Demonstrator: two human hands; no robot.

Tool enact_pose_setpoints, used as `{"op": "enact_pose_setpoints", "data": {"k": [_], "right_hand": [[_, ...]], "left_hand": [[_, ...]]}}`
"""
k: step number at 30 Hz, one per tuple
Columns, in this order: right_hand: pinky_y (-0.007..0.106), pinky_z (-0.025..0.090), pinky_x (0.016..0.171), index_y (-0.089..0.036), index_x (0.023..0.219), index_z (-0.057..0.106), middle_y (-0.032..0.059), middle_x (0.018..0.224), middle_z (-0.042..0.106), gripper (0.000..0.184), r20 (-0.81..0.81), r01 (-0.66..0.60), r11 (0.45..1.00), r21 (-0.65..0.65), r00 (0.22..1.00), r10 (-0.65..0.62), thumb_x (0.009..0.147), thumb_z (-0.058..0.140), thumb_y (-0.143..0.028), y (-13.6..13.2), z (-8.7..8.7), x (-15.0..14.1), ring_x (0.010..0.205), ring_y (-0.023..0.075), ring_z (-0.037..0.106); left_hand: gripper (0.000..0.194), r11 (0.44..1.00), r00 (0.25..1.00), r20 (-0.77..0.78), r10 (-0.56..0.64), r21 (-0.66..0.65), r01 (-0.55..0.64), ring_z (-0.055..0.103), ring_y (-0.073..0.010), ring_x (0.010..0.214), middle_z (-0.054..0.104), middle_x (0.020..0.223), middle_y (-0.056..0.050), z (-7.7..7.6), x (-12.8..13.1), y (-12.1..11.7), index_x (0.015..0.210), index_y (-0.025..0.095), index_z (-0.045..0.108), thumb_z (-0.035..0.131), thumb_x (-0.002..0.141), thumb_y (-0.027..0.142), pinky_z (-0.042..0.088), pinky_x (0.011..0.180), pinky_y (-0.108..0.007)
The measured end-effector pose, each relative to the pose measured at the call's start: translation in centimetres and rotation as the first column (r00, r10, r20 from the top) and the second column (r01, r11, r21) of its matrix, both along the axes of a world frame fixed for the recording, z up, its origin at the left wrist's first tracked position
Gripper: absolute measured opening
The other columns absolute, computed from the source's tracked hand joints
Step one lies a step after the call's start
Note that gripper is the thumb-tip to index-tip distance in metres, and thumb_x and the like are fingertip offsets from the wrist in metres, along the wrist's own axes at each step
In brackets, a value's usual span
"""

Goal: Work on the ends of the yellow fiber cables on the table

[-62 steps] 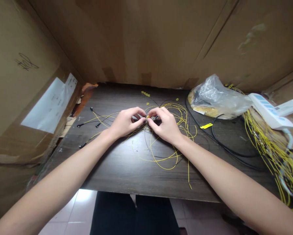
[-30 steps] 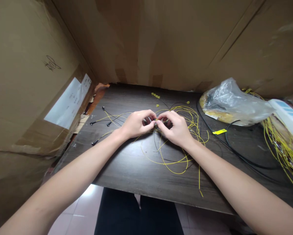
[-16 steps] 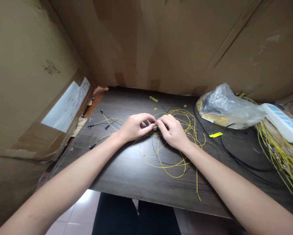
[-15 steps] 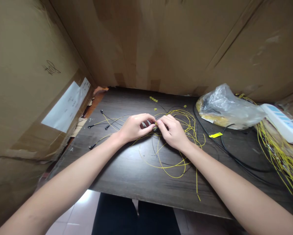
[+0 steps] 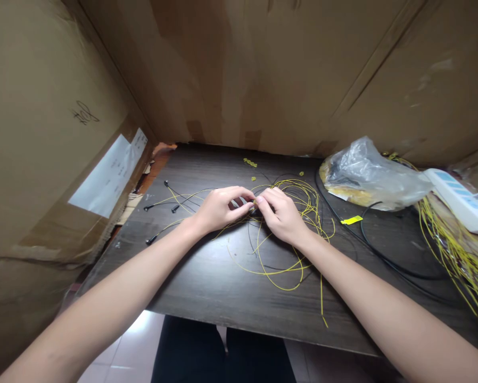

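Across the top of the frame, a broad brown cardboard panel (image 5: 231,69); down the left side, a second taped brown cardboard panel (image 5: 31,143). Below and between, filling the middle, a dark wood-grain desk (image 5: 207,287), with dark trousers (image 5: 223,356) and pale floor tiles (image 5: 123,346) past its near edge, at bottom centre and lower left. At lower right, a thick bundle of thin yellow wires (image 5: 458,260); above it, at upper right, a crumpled clear plastic bag (image 5: 377,175) with yellow and dark contents, end to end with a long white plastic power strip (image 5: 456,194).

At centre and right of centre, loose looping yellow and black wires (image 5: 317,199), partly blocked from sight by the hands and right forearm. Left hand (image 5: 225,207) and right hand (image 5: 281,215) nearly together at centre, thumbs and fingertips drawn narrow, both pinched on a small yellow piece (image 5: 255,203), mostly covered. Cannot tell its shape.

On the left panel, a white paper label (image 5: 103,175). Right of centre, a smooth black cable (image 5: 406,273) with a flat bright-yellow tag (image 5: 351,219), near the bag. Left of centre, four small black connectors (image 5: 175,208) on thin wires. Smallest, above the hands: scattered little yellow curled bits (image 5: 250,162).
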State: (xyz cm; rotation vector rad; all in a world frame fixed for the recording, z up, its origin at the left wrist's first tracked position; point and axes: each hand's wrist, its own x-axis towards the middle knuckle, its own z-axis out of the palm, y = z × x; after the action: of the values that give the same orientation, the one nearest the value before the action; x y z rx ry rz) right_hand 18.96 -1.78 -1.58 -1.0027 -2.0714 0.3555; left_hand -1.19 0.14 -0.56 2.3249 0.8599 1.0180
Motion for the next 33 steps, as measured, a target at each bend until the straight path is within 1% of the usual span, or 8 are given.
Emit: {"op": "enact_pose_setpoints", "data": {"k": [3, 6, 8, 16, 18, 23, 30, 33], "right_hand": [[0.036, 0.041, 0.073, -0.021, 0.078, 0.053, 0.0041, 0.075, 0.059, 0.029, -0.019, 0.01, 1.0, -0.009, 1.0, -0.01, 0.104, 0.043, -0.028, -0.1, 0.16, 0.01, 0.074, 0.0201, 0.052], [0.036, 0.043, 0.076, -0.021, 0.089, 0.057, 0.0058, 0.087, 0.063, 0.014, -0.06, 0.008, 1.0, -0.019, 0.998, -0.009, 0.1, 0.051, -0.027, -0.32, 0.34, 0.0, 0.082, 0.0211, 0.057], [0.036, 0.044, 0.076, -0.021, 0.09, 0.056, 0.0061, 0.089, 0.063, 0.008, -0.06, 0.004, 1.0, -0.016, 0.998, -0.005, 0.097, 0.055, -0.025, -0.39, 0.37, -0.01, 0.084, 0.0216, 0.057], [0.036, 0.041, 0.073, -0.021, 0.077, 0.052, 0.0042, 0.075, 0.058, 0.03, 0.002, -0.01, 0.999, -0.043, 1.0, 0.01, 0.104, 0.043, -0.029, -0.13, 0.08, 0.0, 0.075, 0.0204, 0.052], [0.036, 0.041, 0.074, -0.021, 0.079, 0.054, 0.0045, 0.077, 0.06, 0.028, -0.004, -0.006, 0.999, -0.047, 1.0, 0.006, 0.104, 0.045, -0.029, -0.16, 0.06, 0.0, 0.077, 0.0207, 0.053], [0.037, 0.043, 0.077, -0.021, 0.089, 0.057, 0.0065, 0.089, 0.064, 0.011, -0.03, -0.003, 1.0, -0.031, 1.0, 0.002, 0.099, 0.053, -0.026, -0.27, 0.07, 0.01, 0.084, 0.0222, 0.056], [0.036, 0.041, 0.073, -0.021, 0.075, 0.054, 0.004, 0.073, 0.059, 0.031, 0.006, -0.008, 0.999, -0.043, 1.0, 0.008, 0.103, 0.044, -0.029, -0.25, 0.26, -0.01, 0.075, 0.0207, 0.052], [0.037, 0.042, 0.075, -0.021, 0.082, 0.056, 0.005, 0.079, 0.062, 0.023, -0.021, 0.005, 0.999, -0.046, 1.0, -0.006, 0.101, 0.048, -0.029, -0.37, 0.41, -0.03, 0.078, 0.0212, 0.054]], "left_hand": [[0.012, 1.0, 1.0, -0.006, 0.016, 0.005, -0.016, 0.068, -0.0107, 0.069, 0.074, 0.088, -0.003, 0.05, 0.09, -0.11, 0.098, 0.016, 0.071, 0.064, 0.092, 0.022, 0.054, 0.062, -0.019], [0.011, 0.999, 0.999, -0.011, 0.047, 0.005, -0.047, 0.067, -0.0102, 0.067, 0.074, 0.087, -0.002, 0.06, 0.13, -0.18, 0.097, 0.015, 0.07, 0.066, 0.09, 0.022, 0.054, 0.062, -0.019], [0.01, 0.999, 0.998, -0.011, 0.054, 0.008, -0.054, 0.067, -0.01, 0.067, 0.074, 0.087, -0.002, 0.05, 0.11, -0.19, 0.097, 0.015, 0.07, 0.066, 0.09, 0.021, 0.054, 0.062, -0.019], [0.009, 0.999, 1.0, 0.0, 0.032, 0.013, -0.032, 0.066, -0.0099, 0.067, 0.073, 0.086, -0.002, -0.02, 0.05, -0.17, 0.096, 0.016, 0.07, 0.066, 0.089, 0.02, 0.055, 0.063, -0.019], [0.009, 0.999, 0.999, 0.001, 0.036, 0.011, -0.036, 0.066, -0.0099, 0.067, 0.072, 0.086, -0.002, -0.03, 0.04, -0.17, 0.096, 0.016, 0.069, 0.065, 0.089, 0.02, 0.055, 0.063, -0.019], [0.01, 0.999, 0.999, -0.01, 0.043, -0.001, -0.043, 0.066, -0.0101, 0.067, 0.073, 0.086, -0.002, -0.07, -0.03, -0.07, 0.096, 0.016, 0.07, 0.066, 0.089, 0.022, 0.055, 0.062, -0.019], [0.01, 1.0, 1.0, -0.004, 0.017, -0.021, -0.017, 0.068, -0.0117, 0.07, 0.074, 0.087, -0.003, -0.05, 0.0, -0.04, 0.097, 0.016, 0.071, 0.066, 0.091, 0.022, 0.055, 0.063, -0.02], [0.011, 0.999, 1.0, 0.0, 0.023, -0.028, -0.023, 0.067, -0.0119, 0.07, 0.074, 0.088, -0.004, 0.02, 0.03, -0.09, 0.097, 0.016, 0.071, 0.065, 0.091, 0.022, 0.055, 0.063, -0.02]]}}
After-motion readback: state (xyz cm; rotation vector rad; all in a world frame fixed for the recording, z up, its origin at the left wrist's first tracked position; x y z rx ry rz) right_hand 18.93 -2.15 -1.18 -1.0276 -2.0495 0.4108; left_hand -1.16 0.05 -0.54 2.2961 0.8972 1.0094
